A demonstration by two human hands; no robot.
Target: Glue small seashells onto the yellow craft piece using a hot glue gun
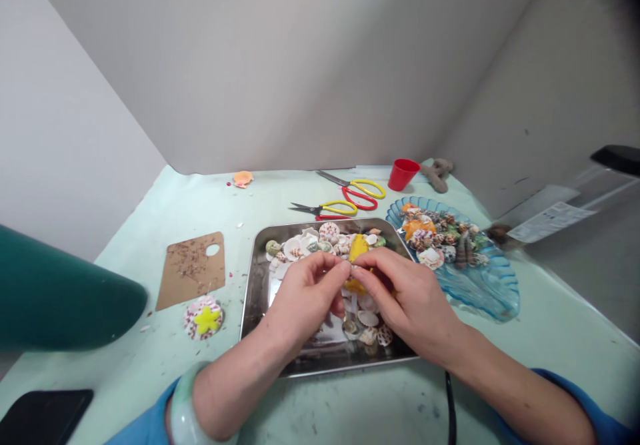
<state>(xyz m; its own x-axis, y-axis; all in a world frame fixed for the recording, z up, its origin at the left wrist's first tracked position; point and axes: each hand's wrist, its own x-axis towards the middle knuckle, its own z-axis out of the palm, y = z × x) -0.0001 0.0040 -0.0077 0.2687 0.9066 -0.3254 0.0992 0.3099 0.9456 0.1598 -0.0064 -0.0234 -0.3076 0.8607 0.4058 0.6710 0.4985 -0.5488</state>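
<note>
My left hand [313, 291] and my right hand [405, 291] meet fingertip to fingertip over a metal tray [345, 366]. Both are pinched closed around something small, mostly hidden by the fingers, that I cannot make out. Beneath them the tray holds many seashells [368, 319], pale, spotted and greenish. A yellow piece [359, 247] lies among the shells just behind my fingers. To the left of the tray, a spotted scallop shell [189, 318] carries a yellow-green flower shape [207, 321] on top.
Two pairs of scissors [367, 188] lie behind the tray, near a red cup [403, 175]. A blue shell-shaped dish [493, 291] with more shells stands right. A brown board [193, 268] lies left, beside a large green cylinder [70, 291]. An orange shell [243, 179] sits at the back.
</note>
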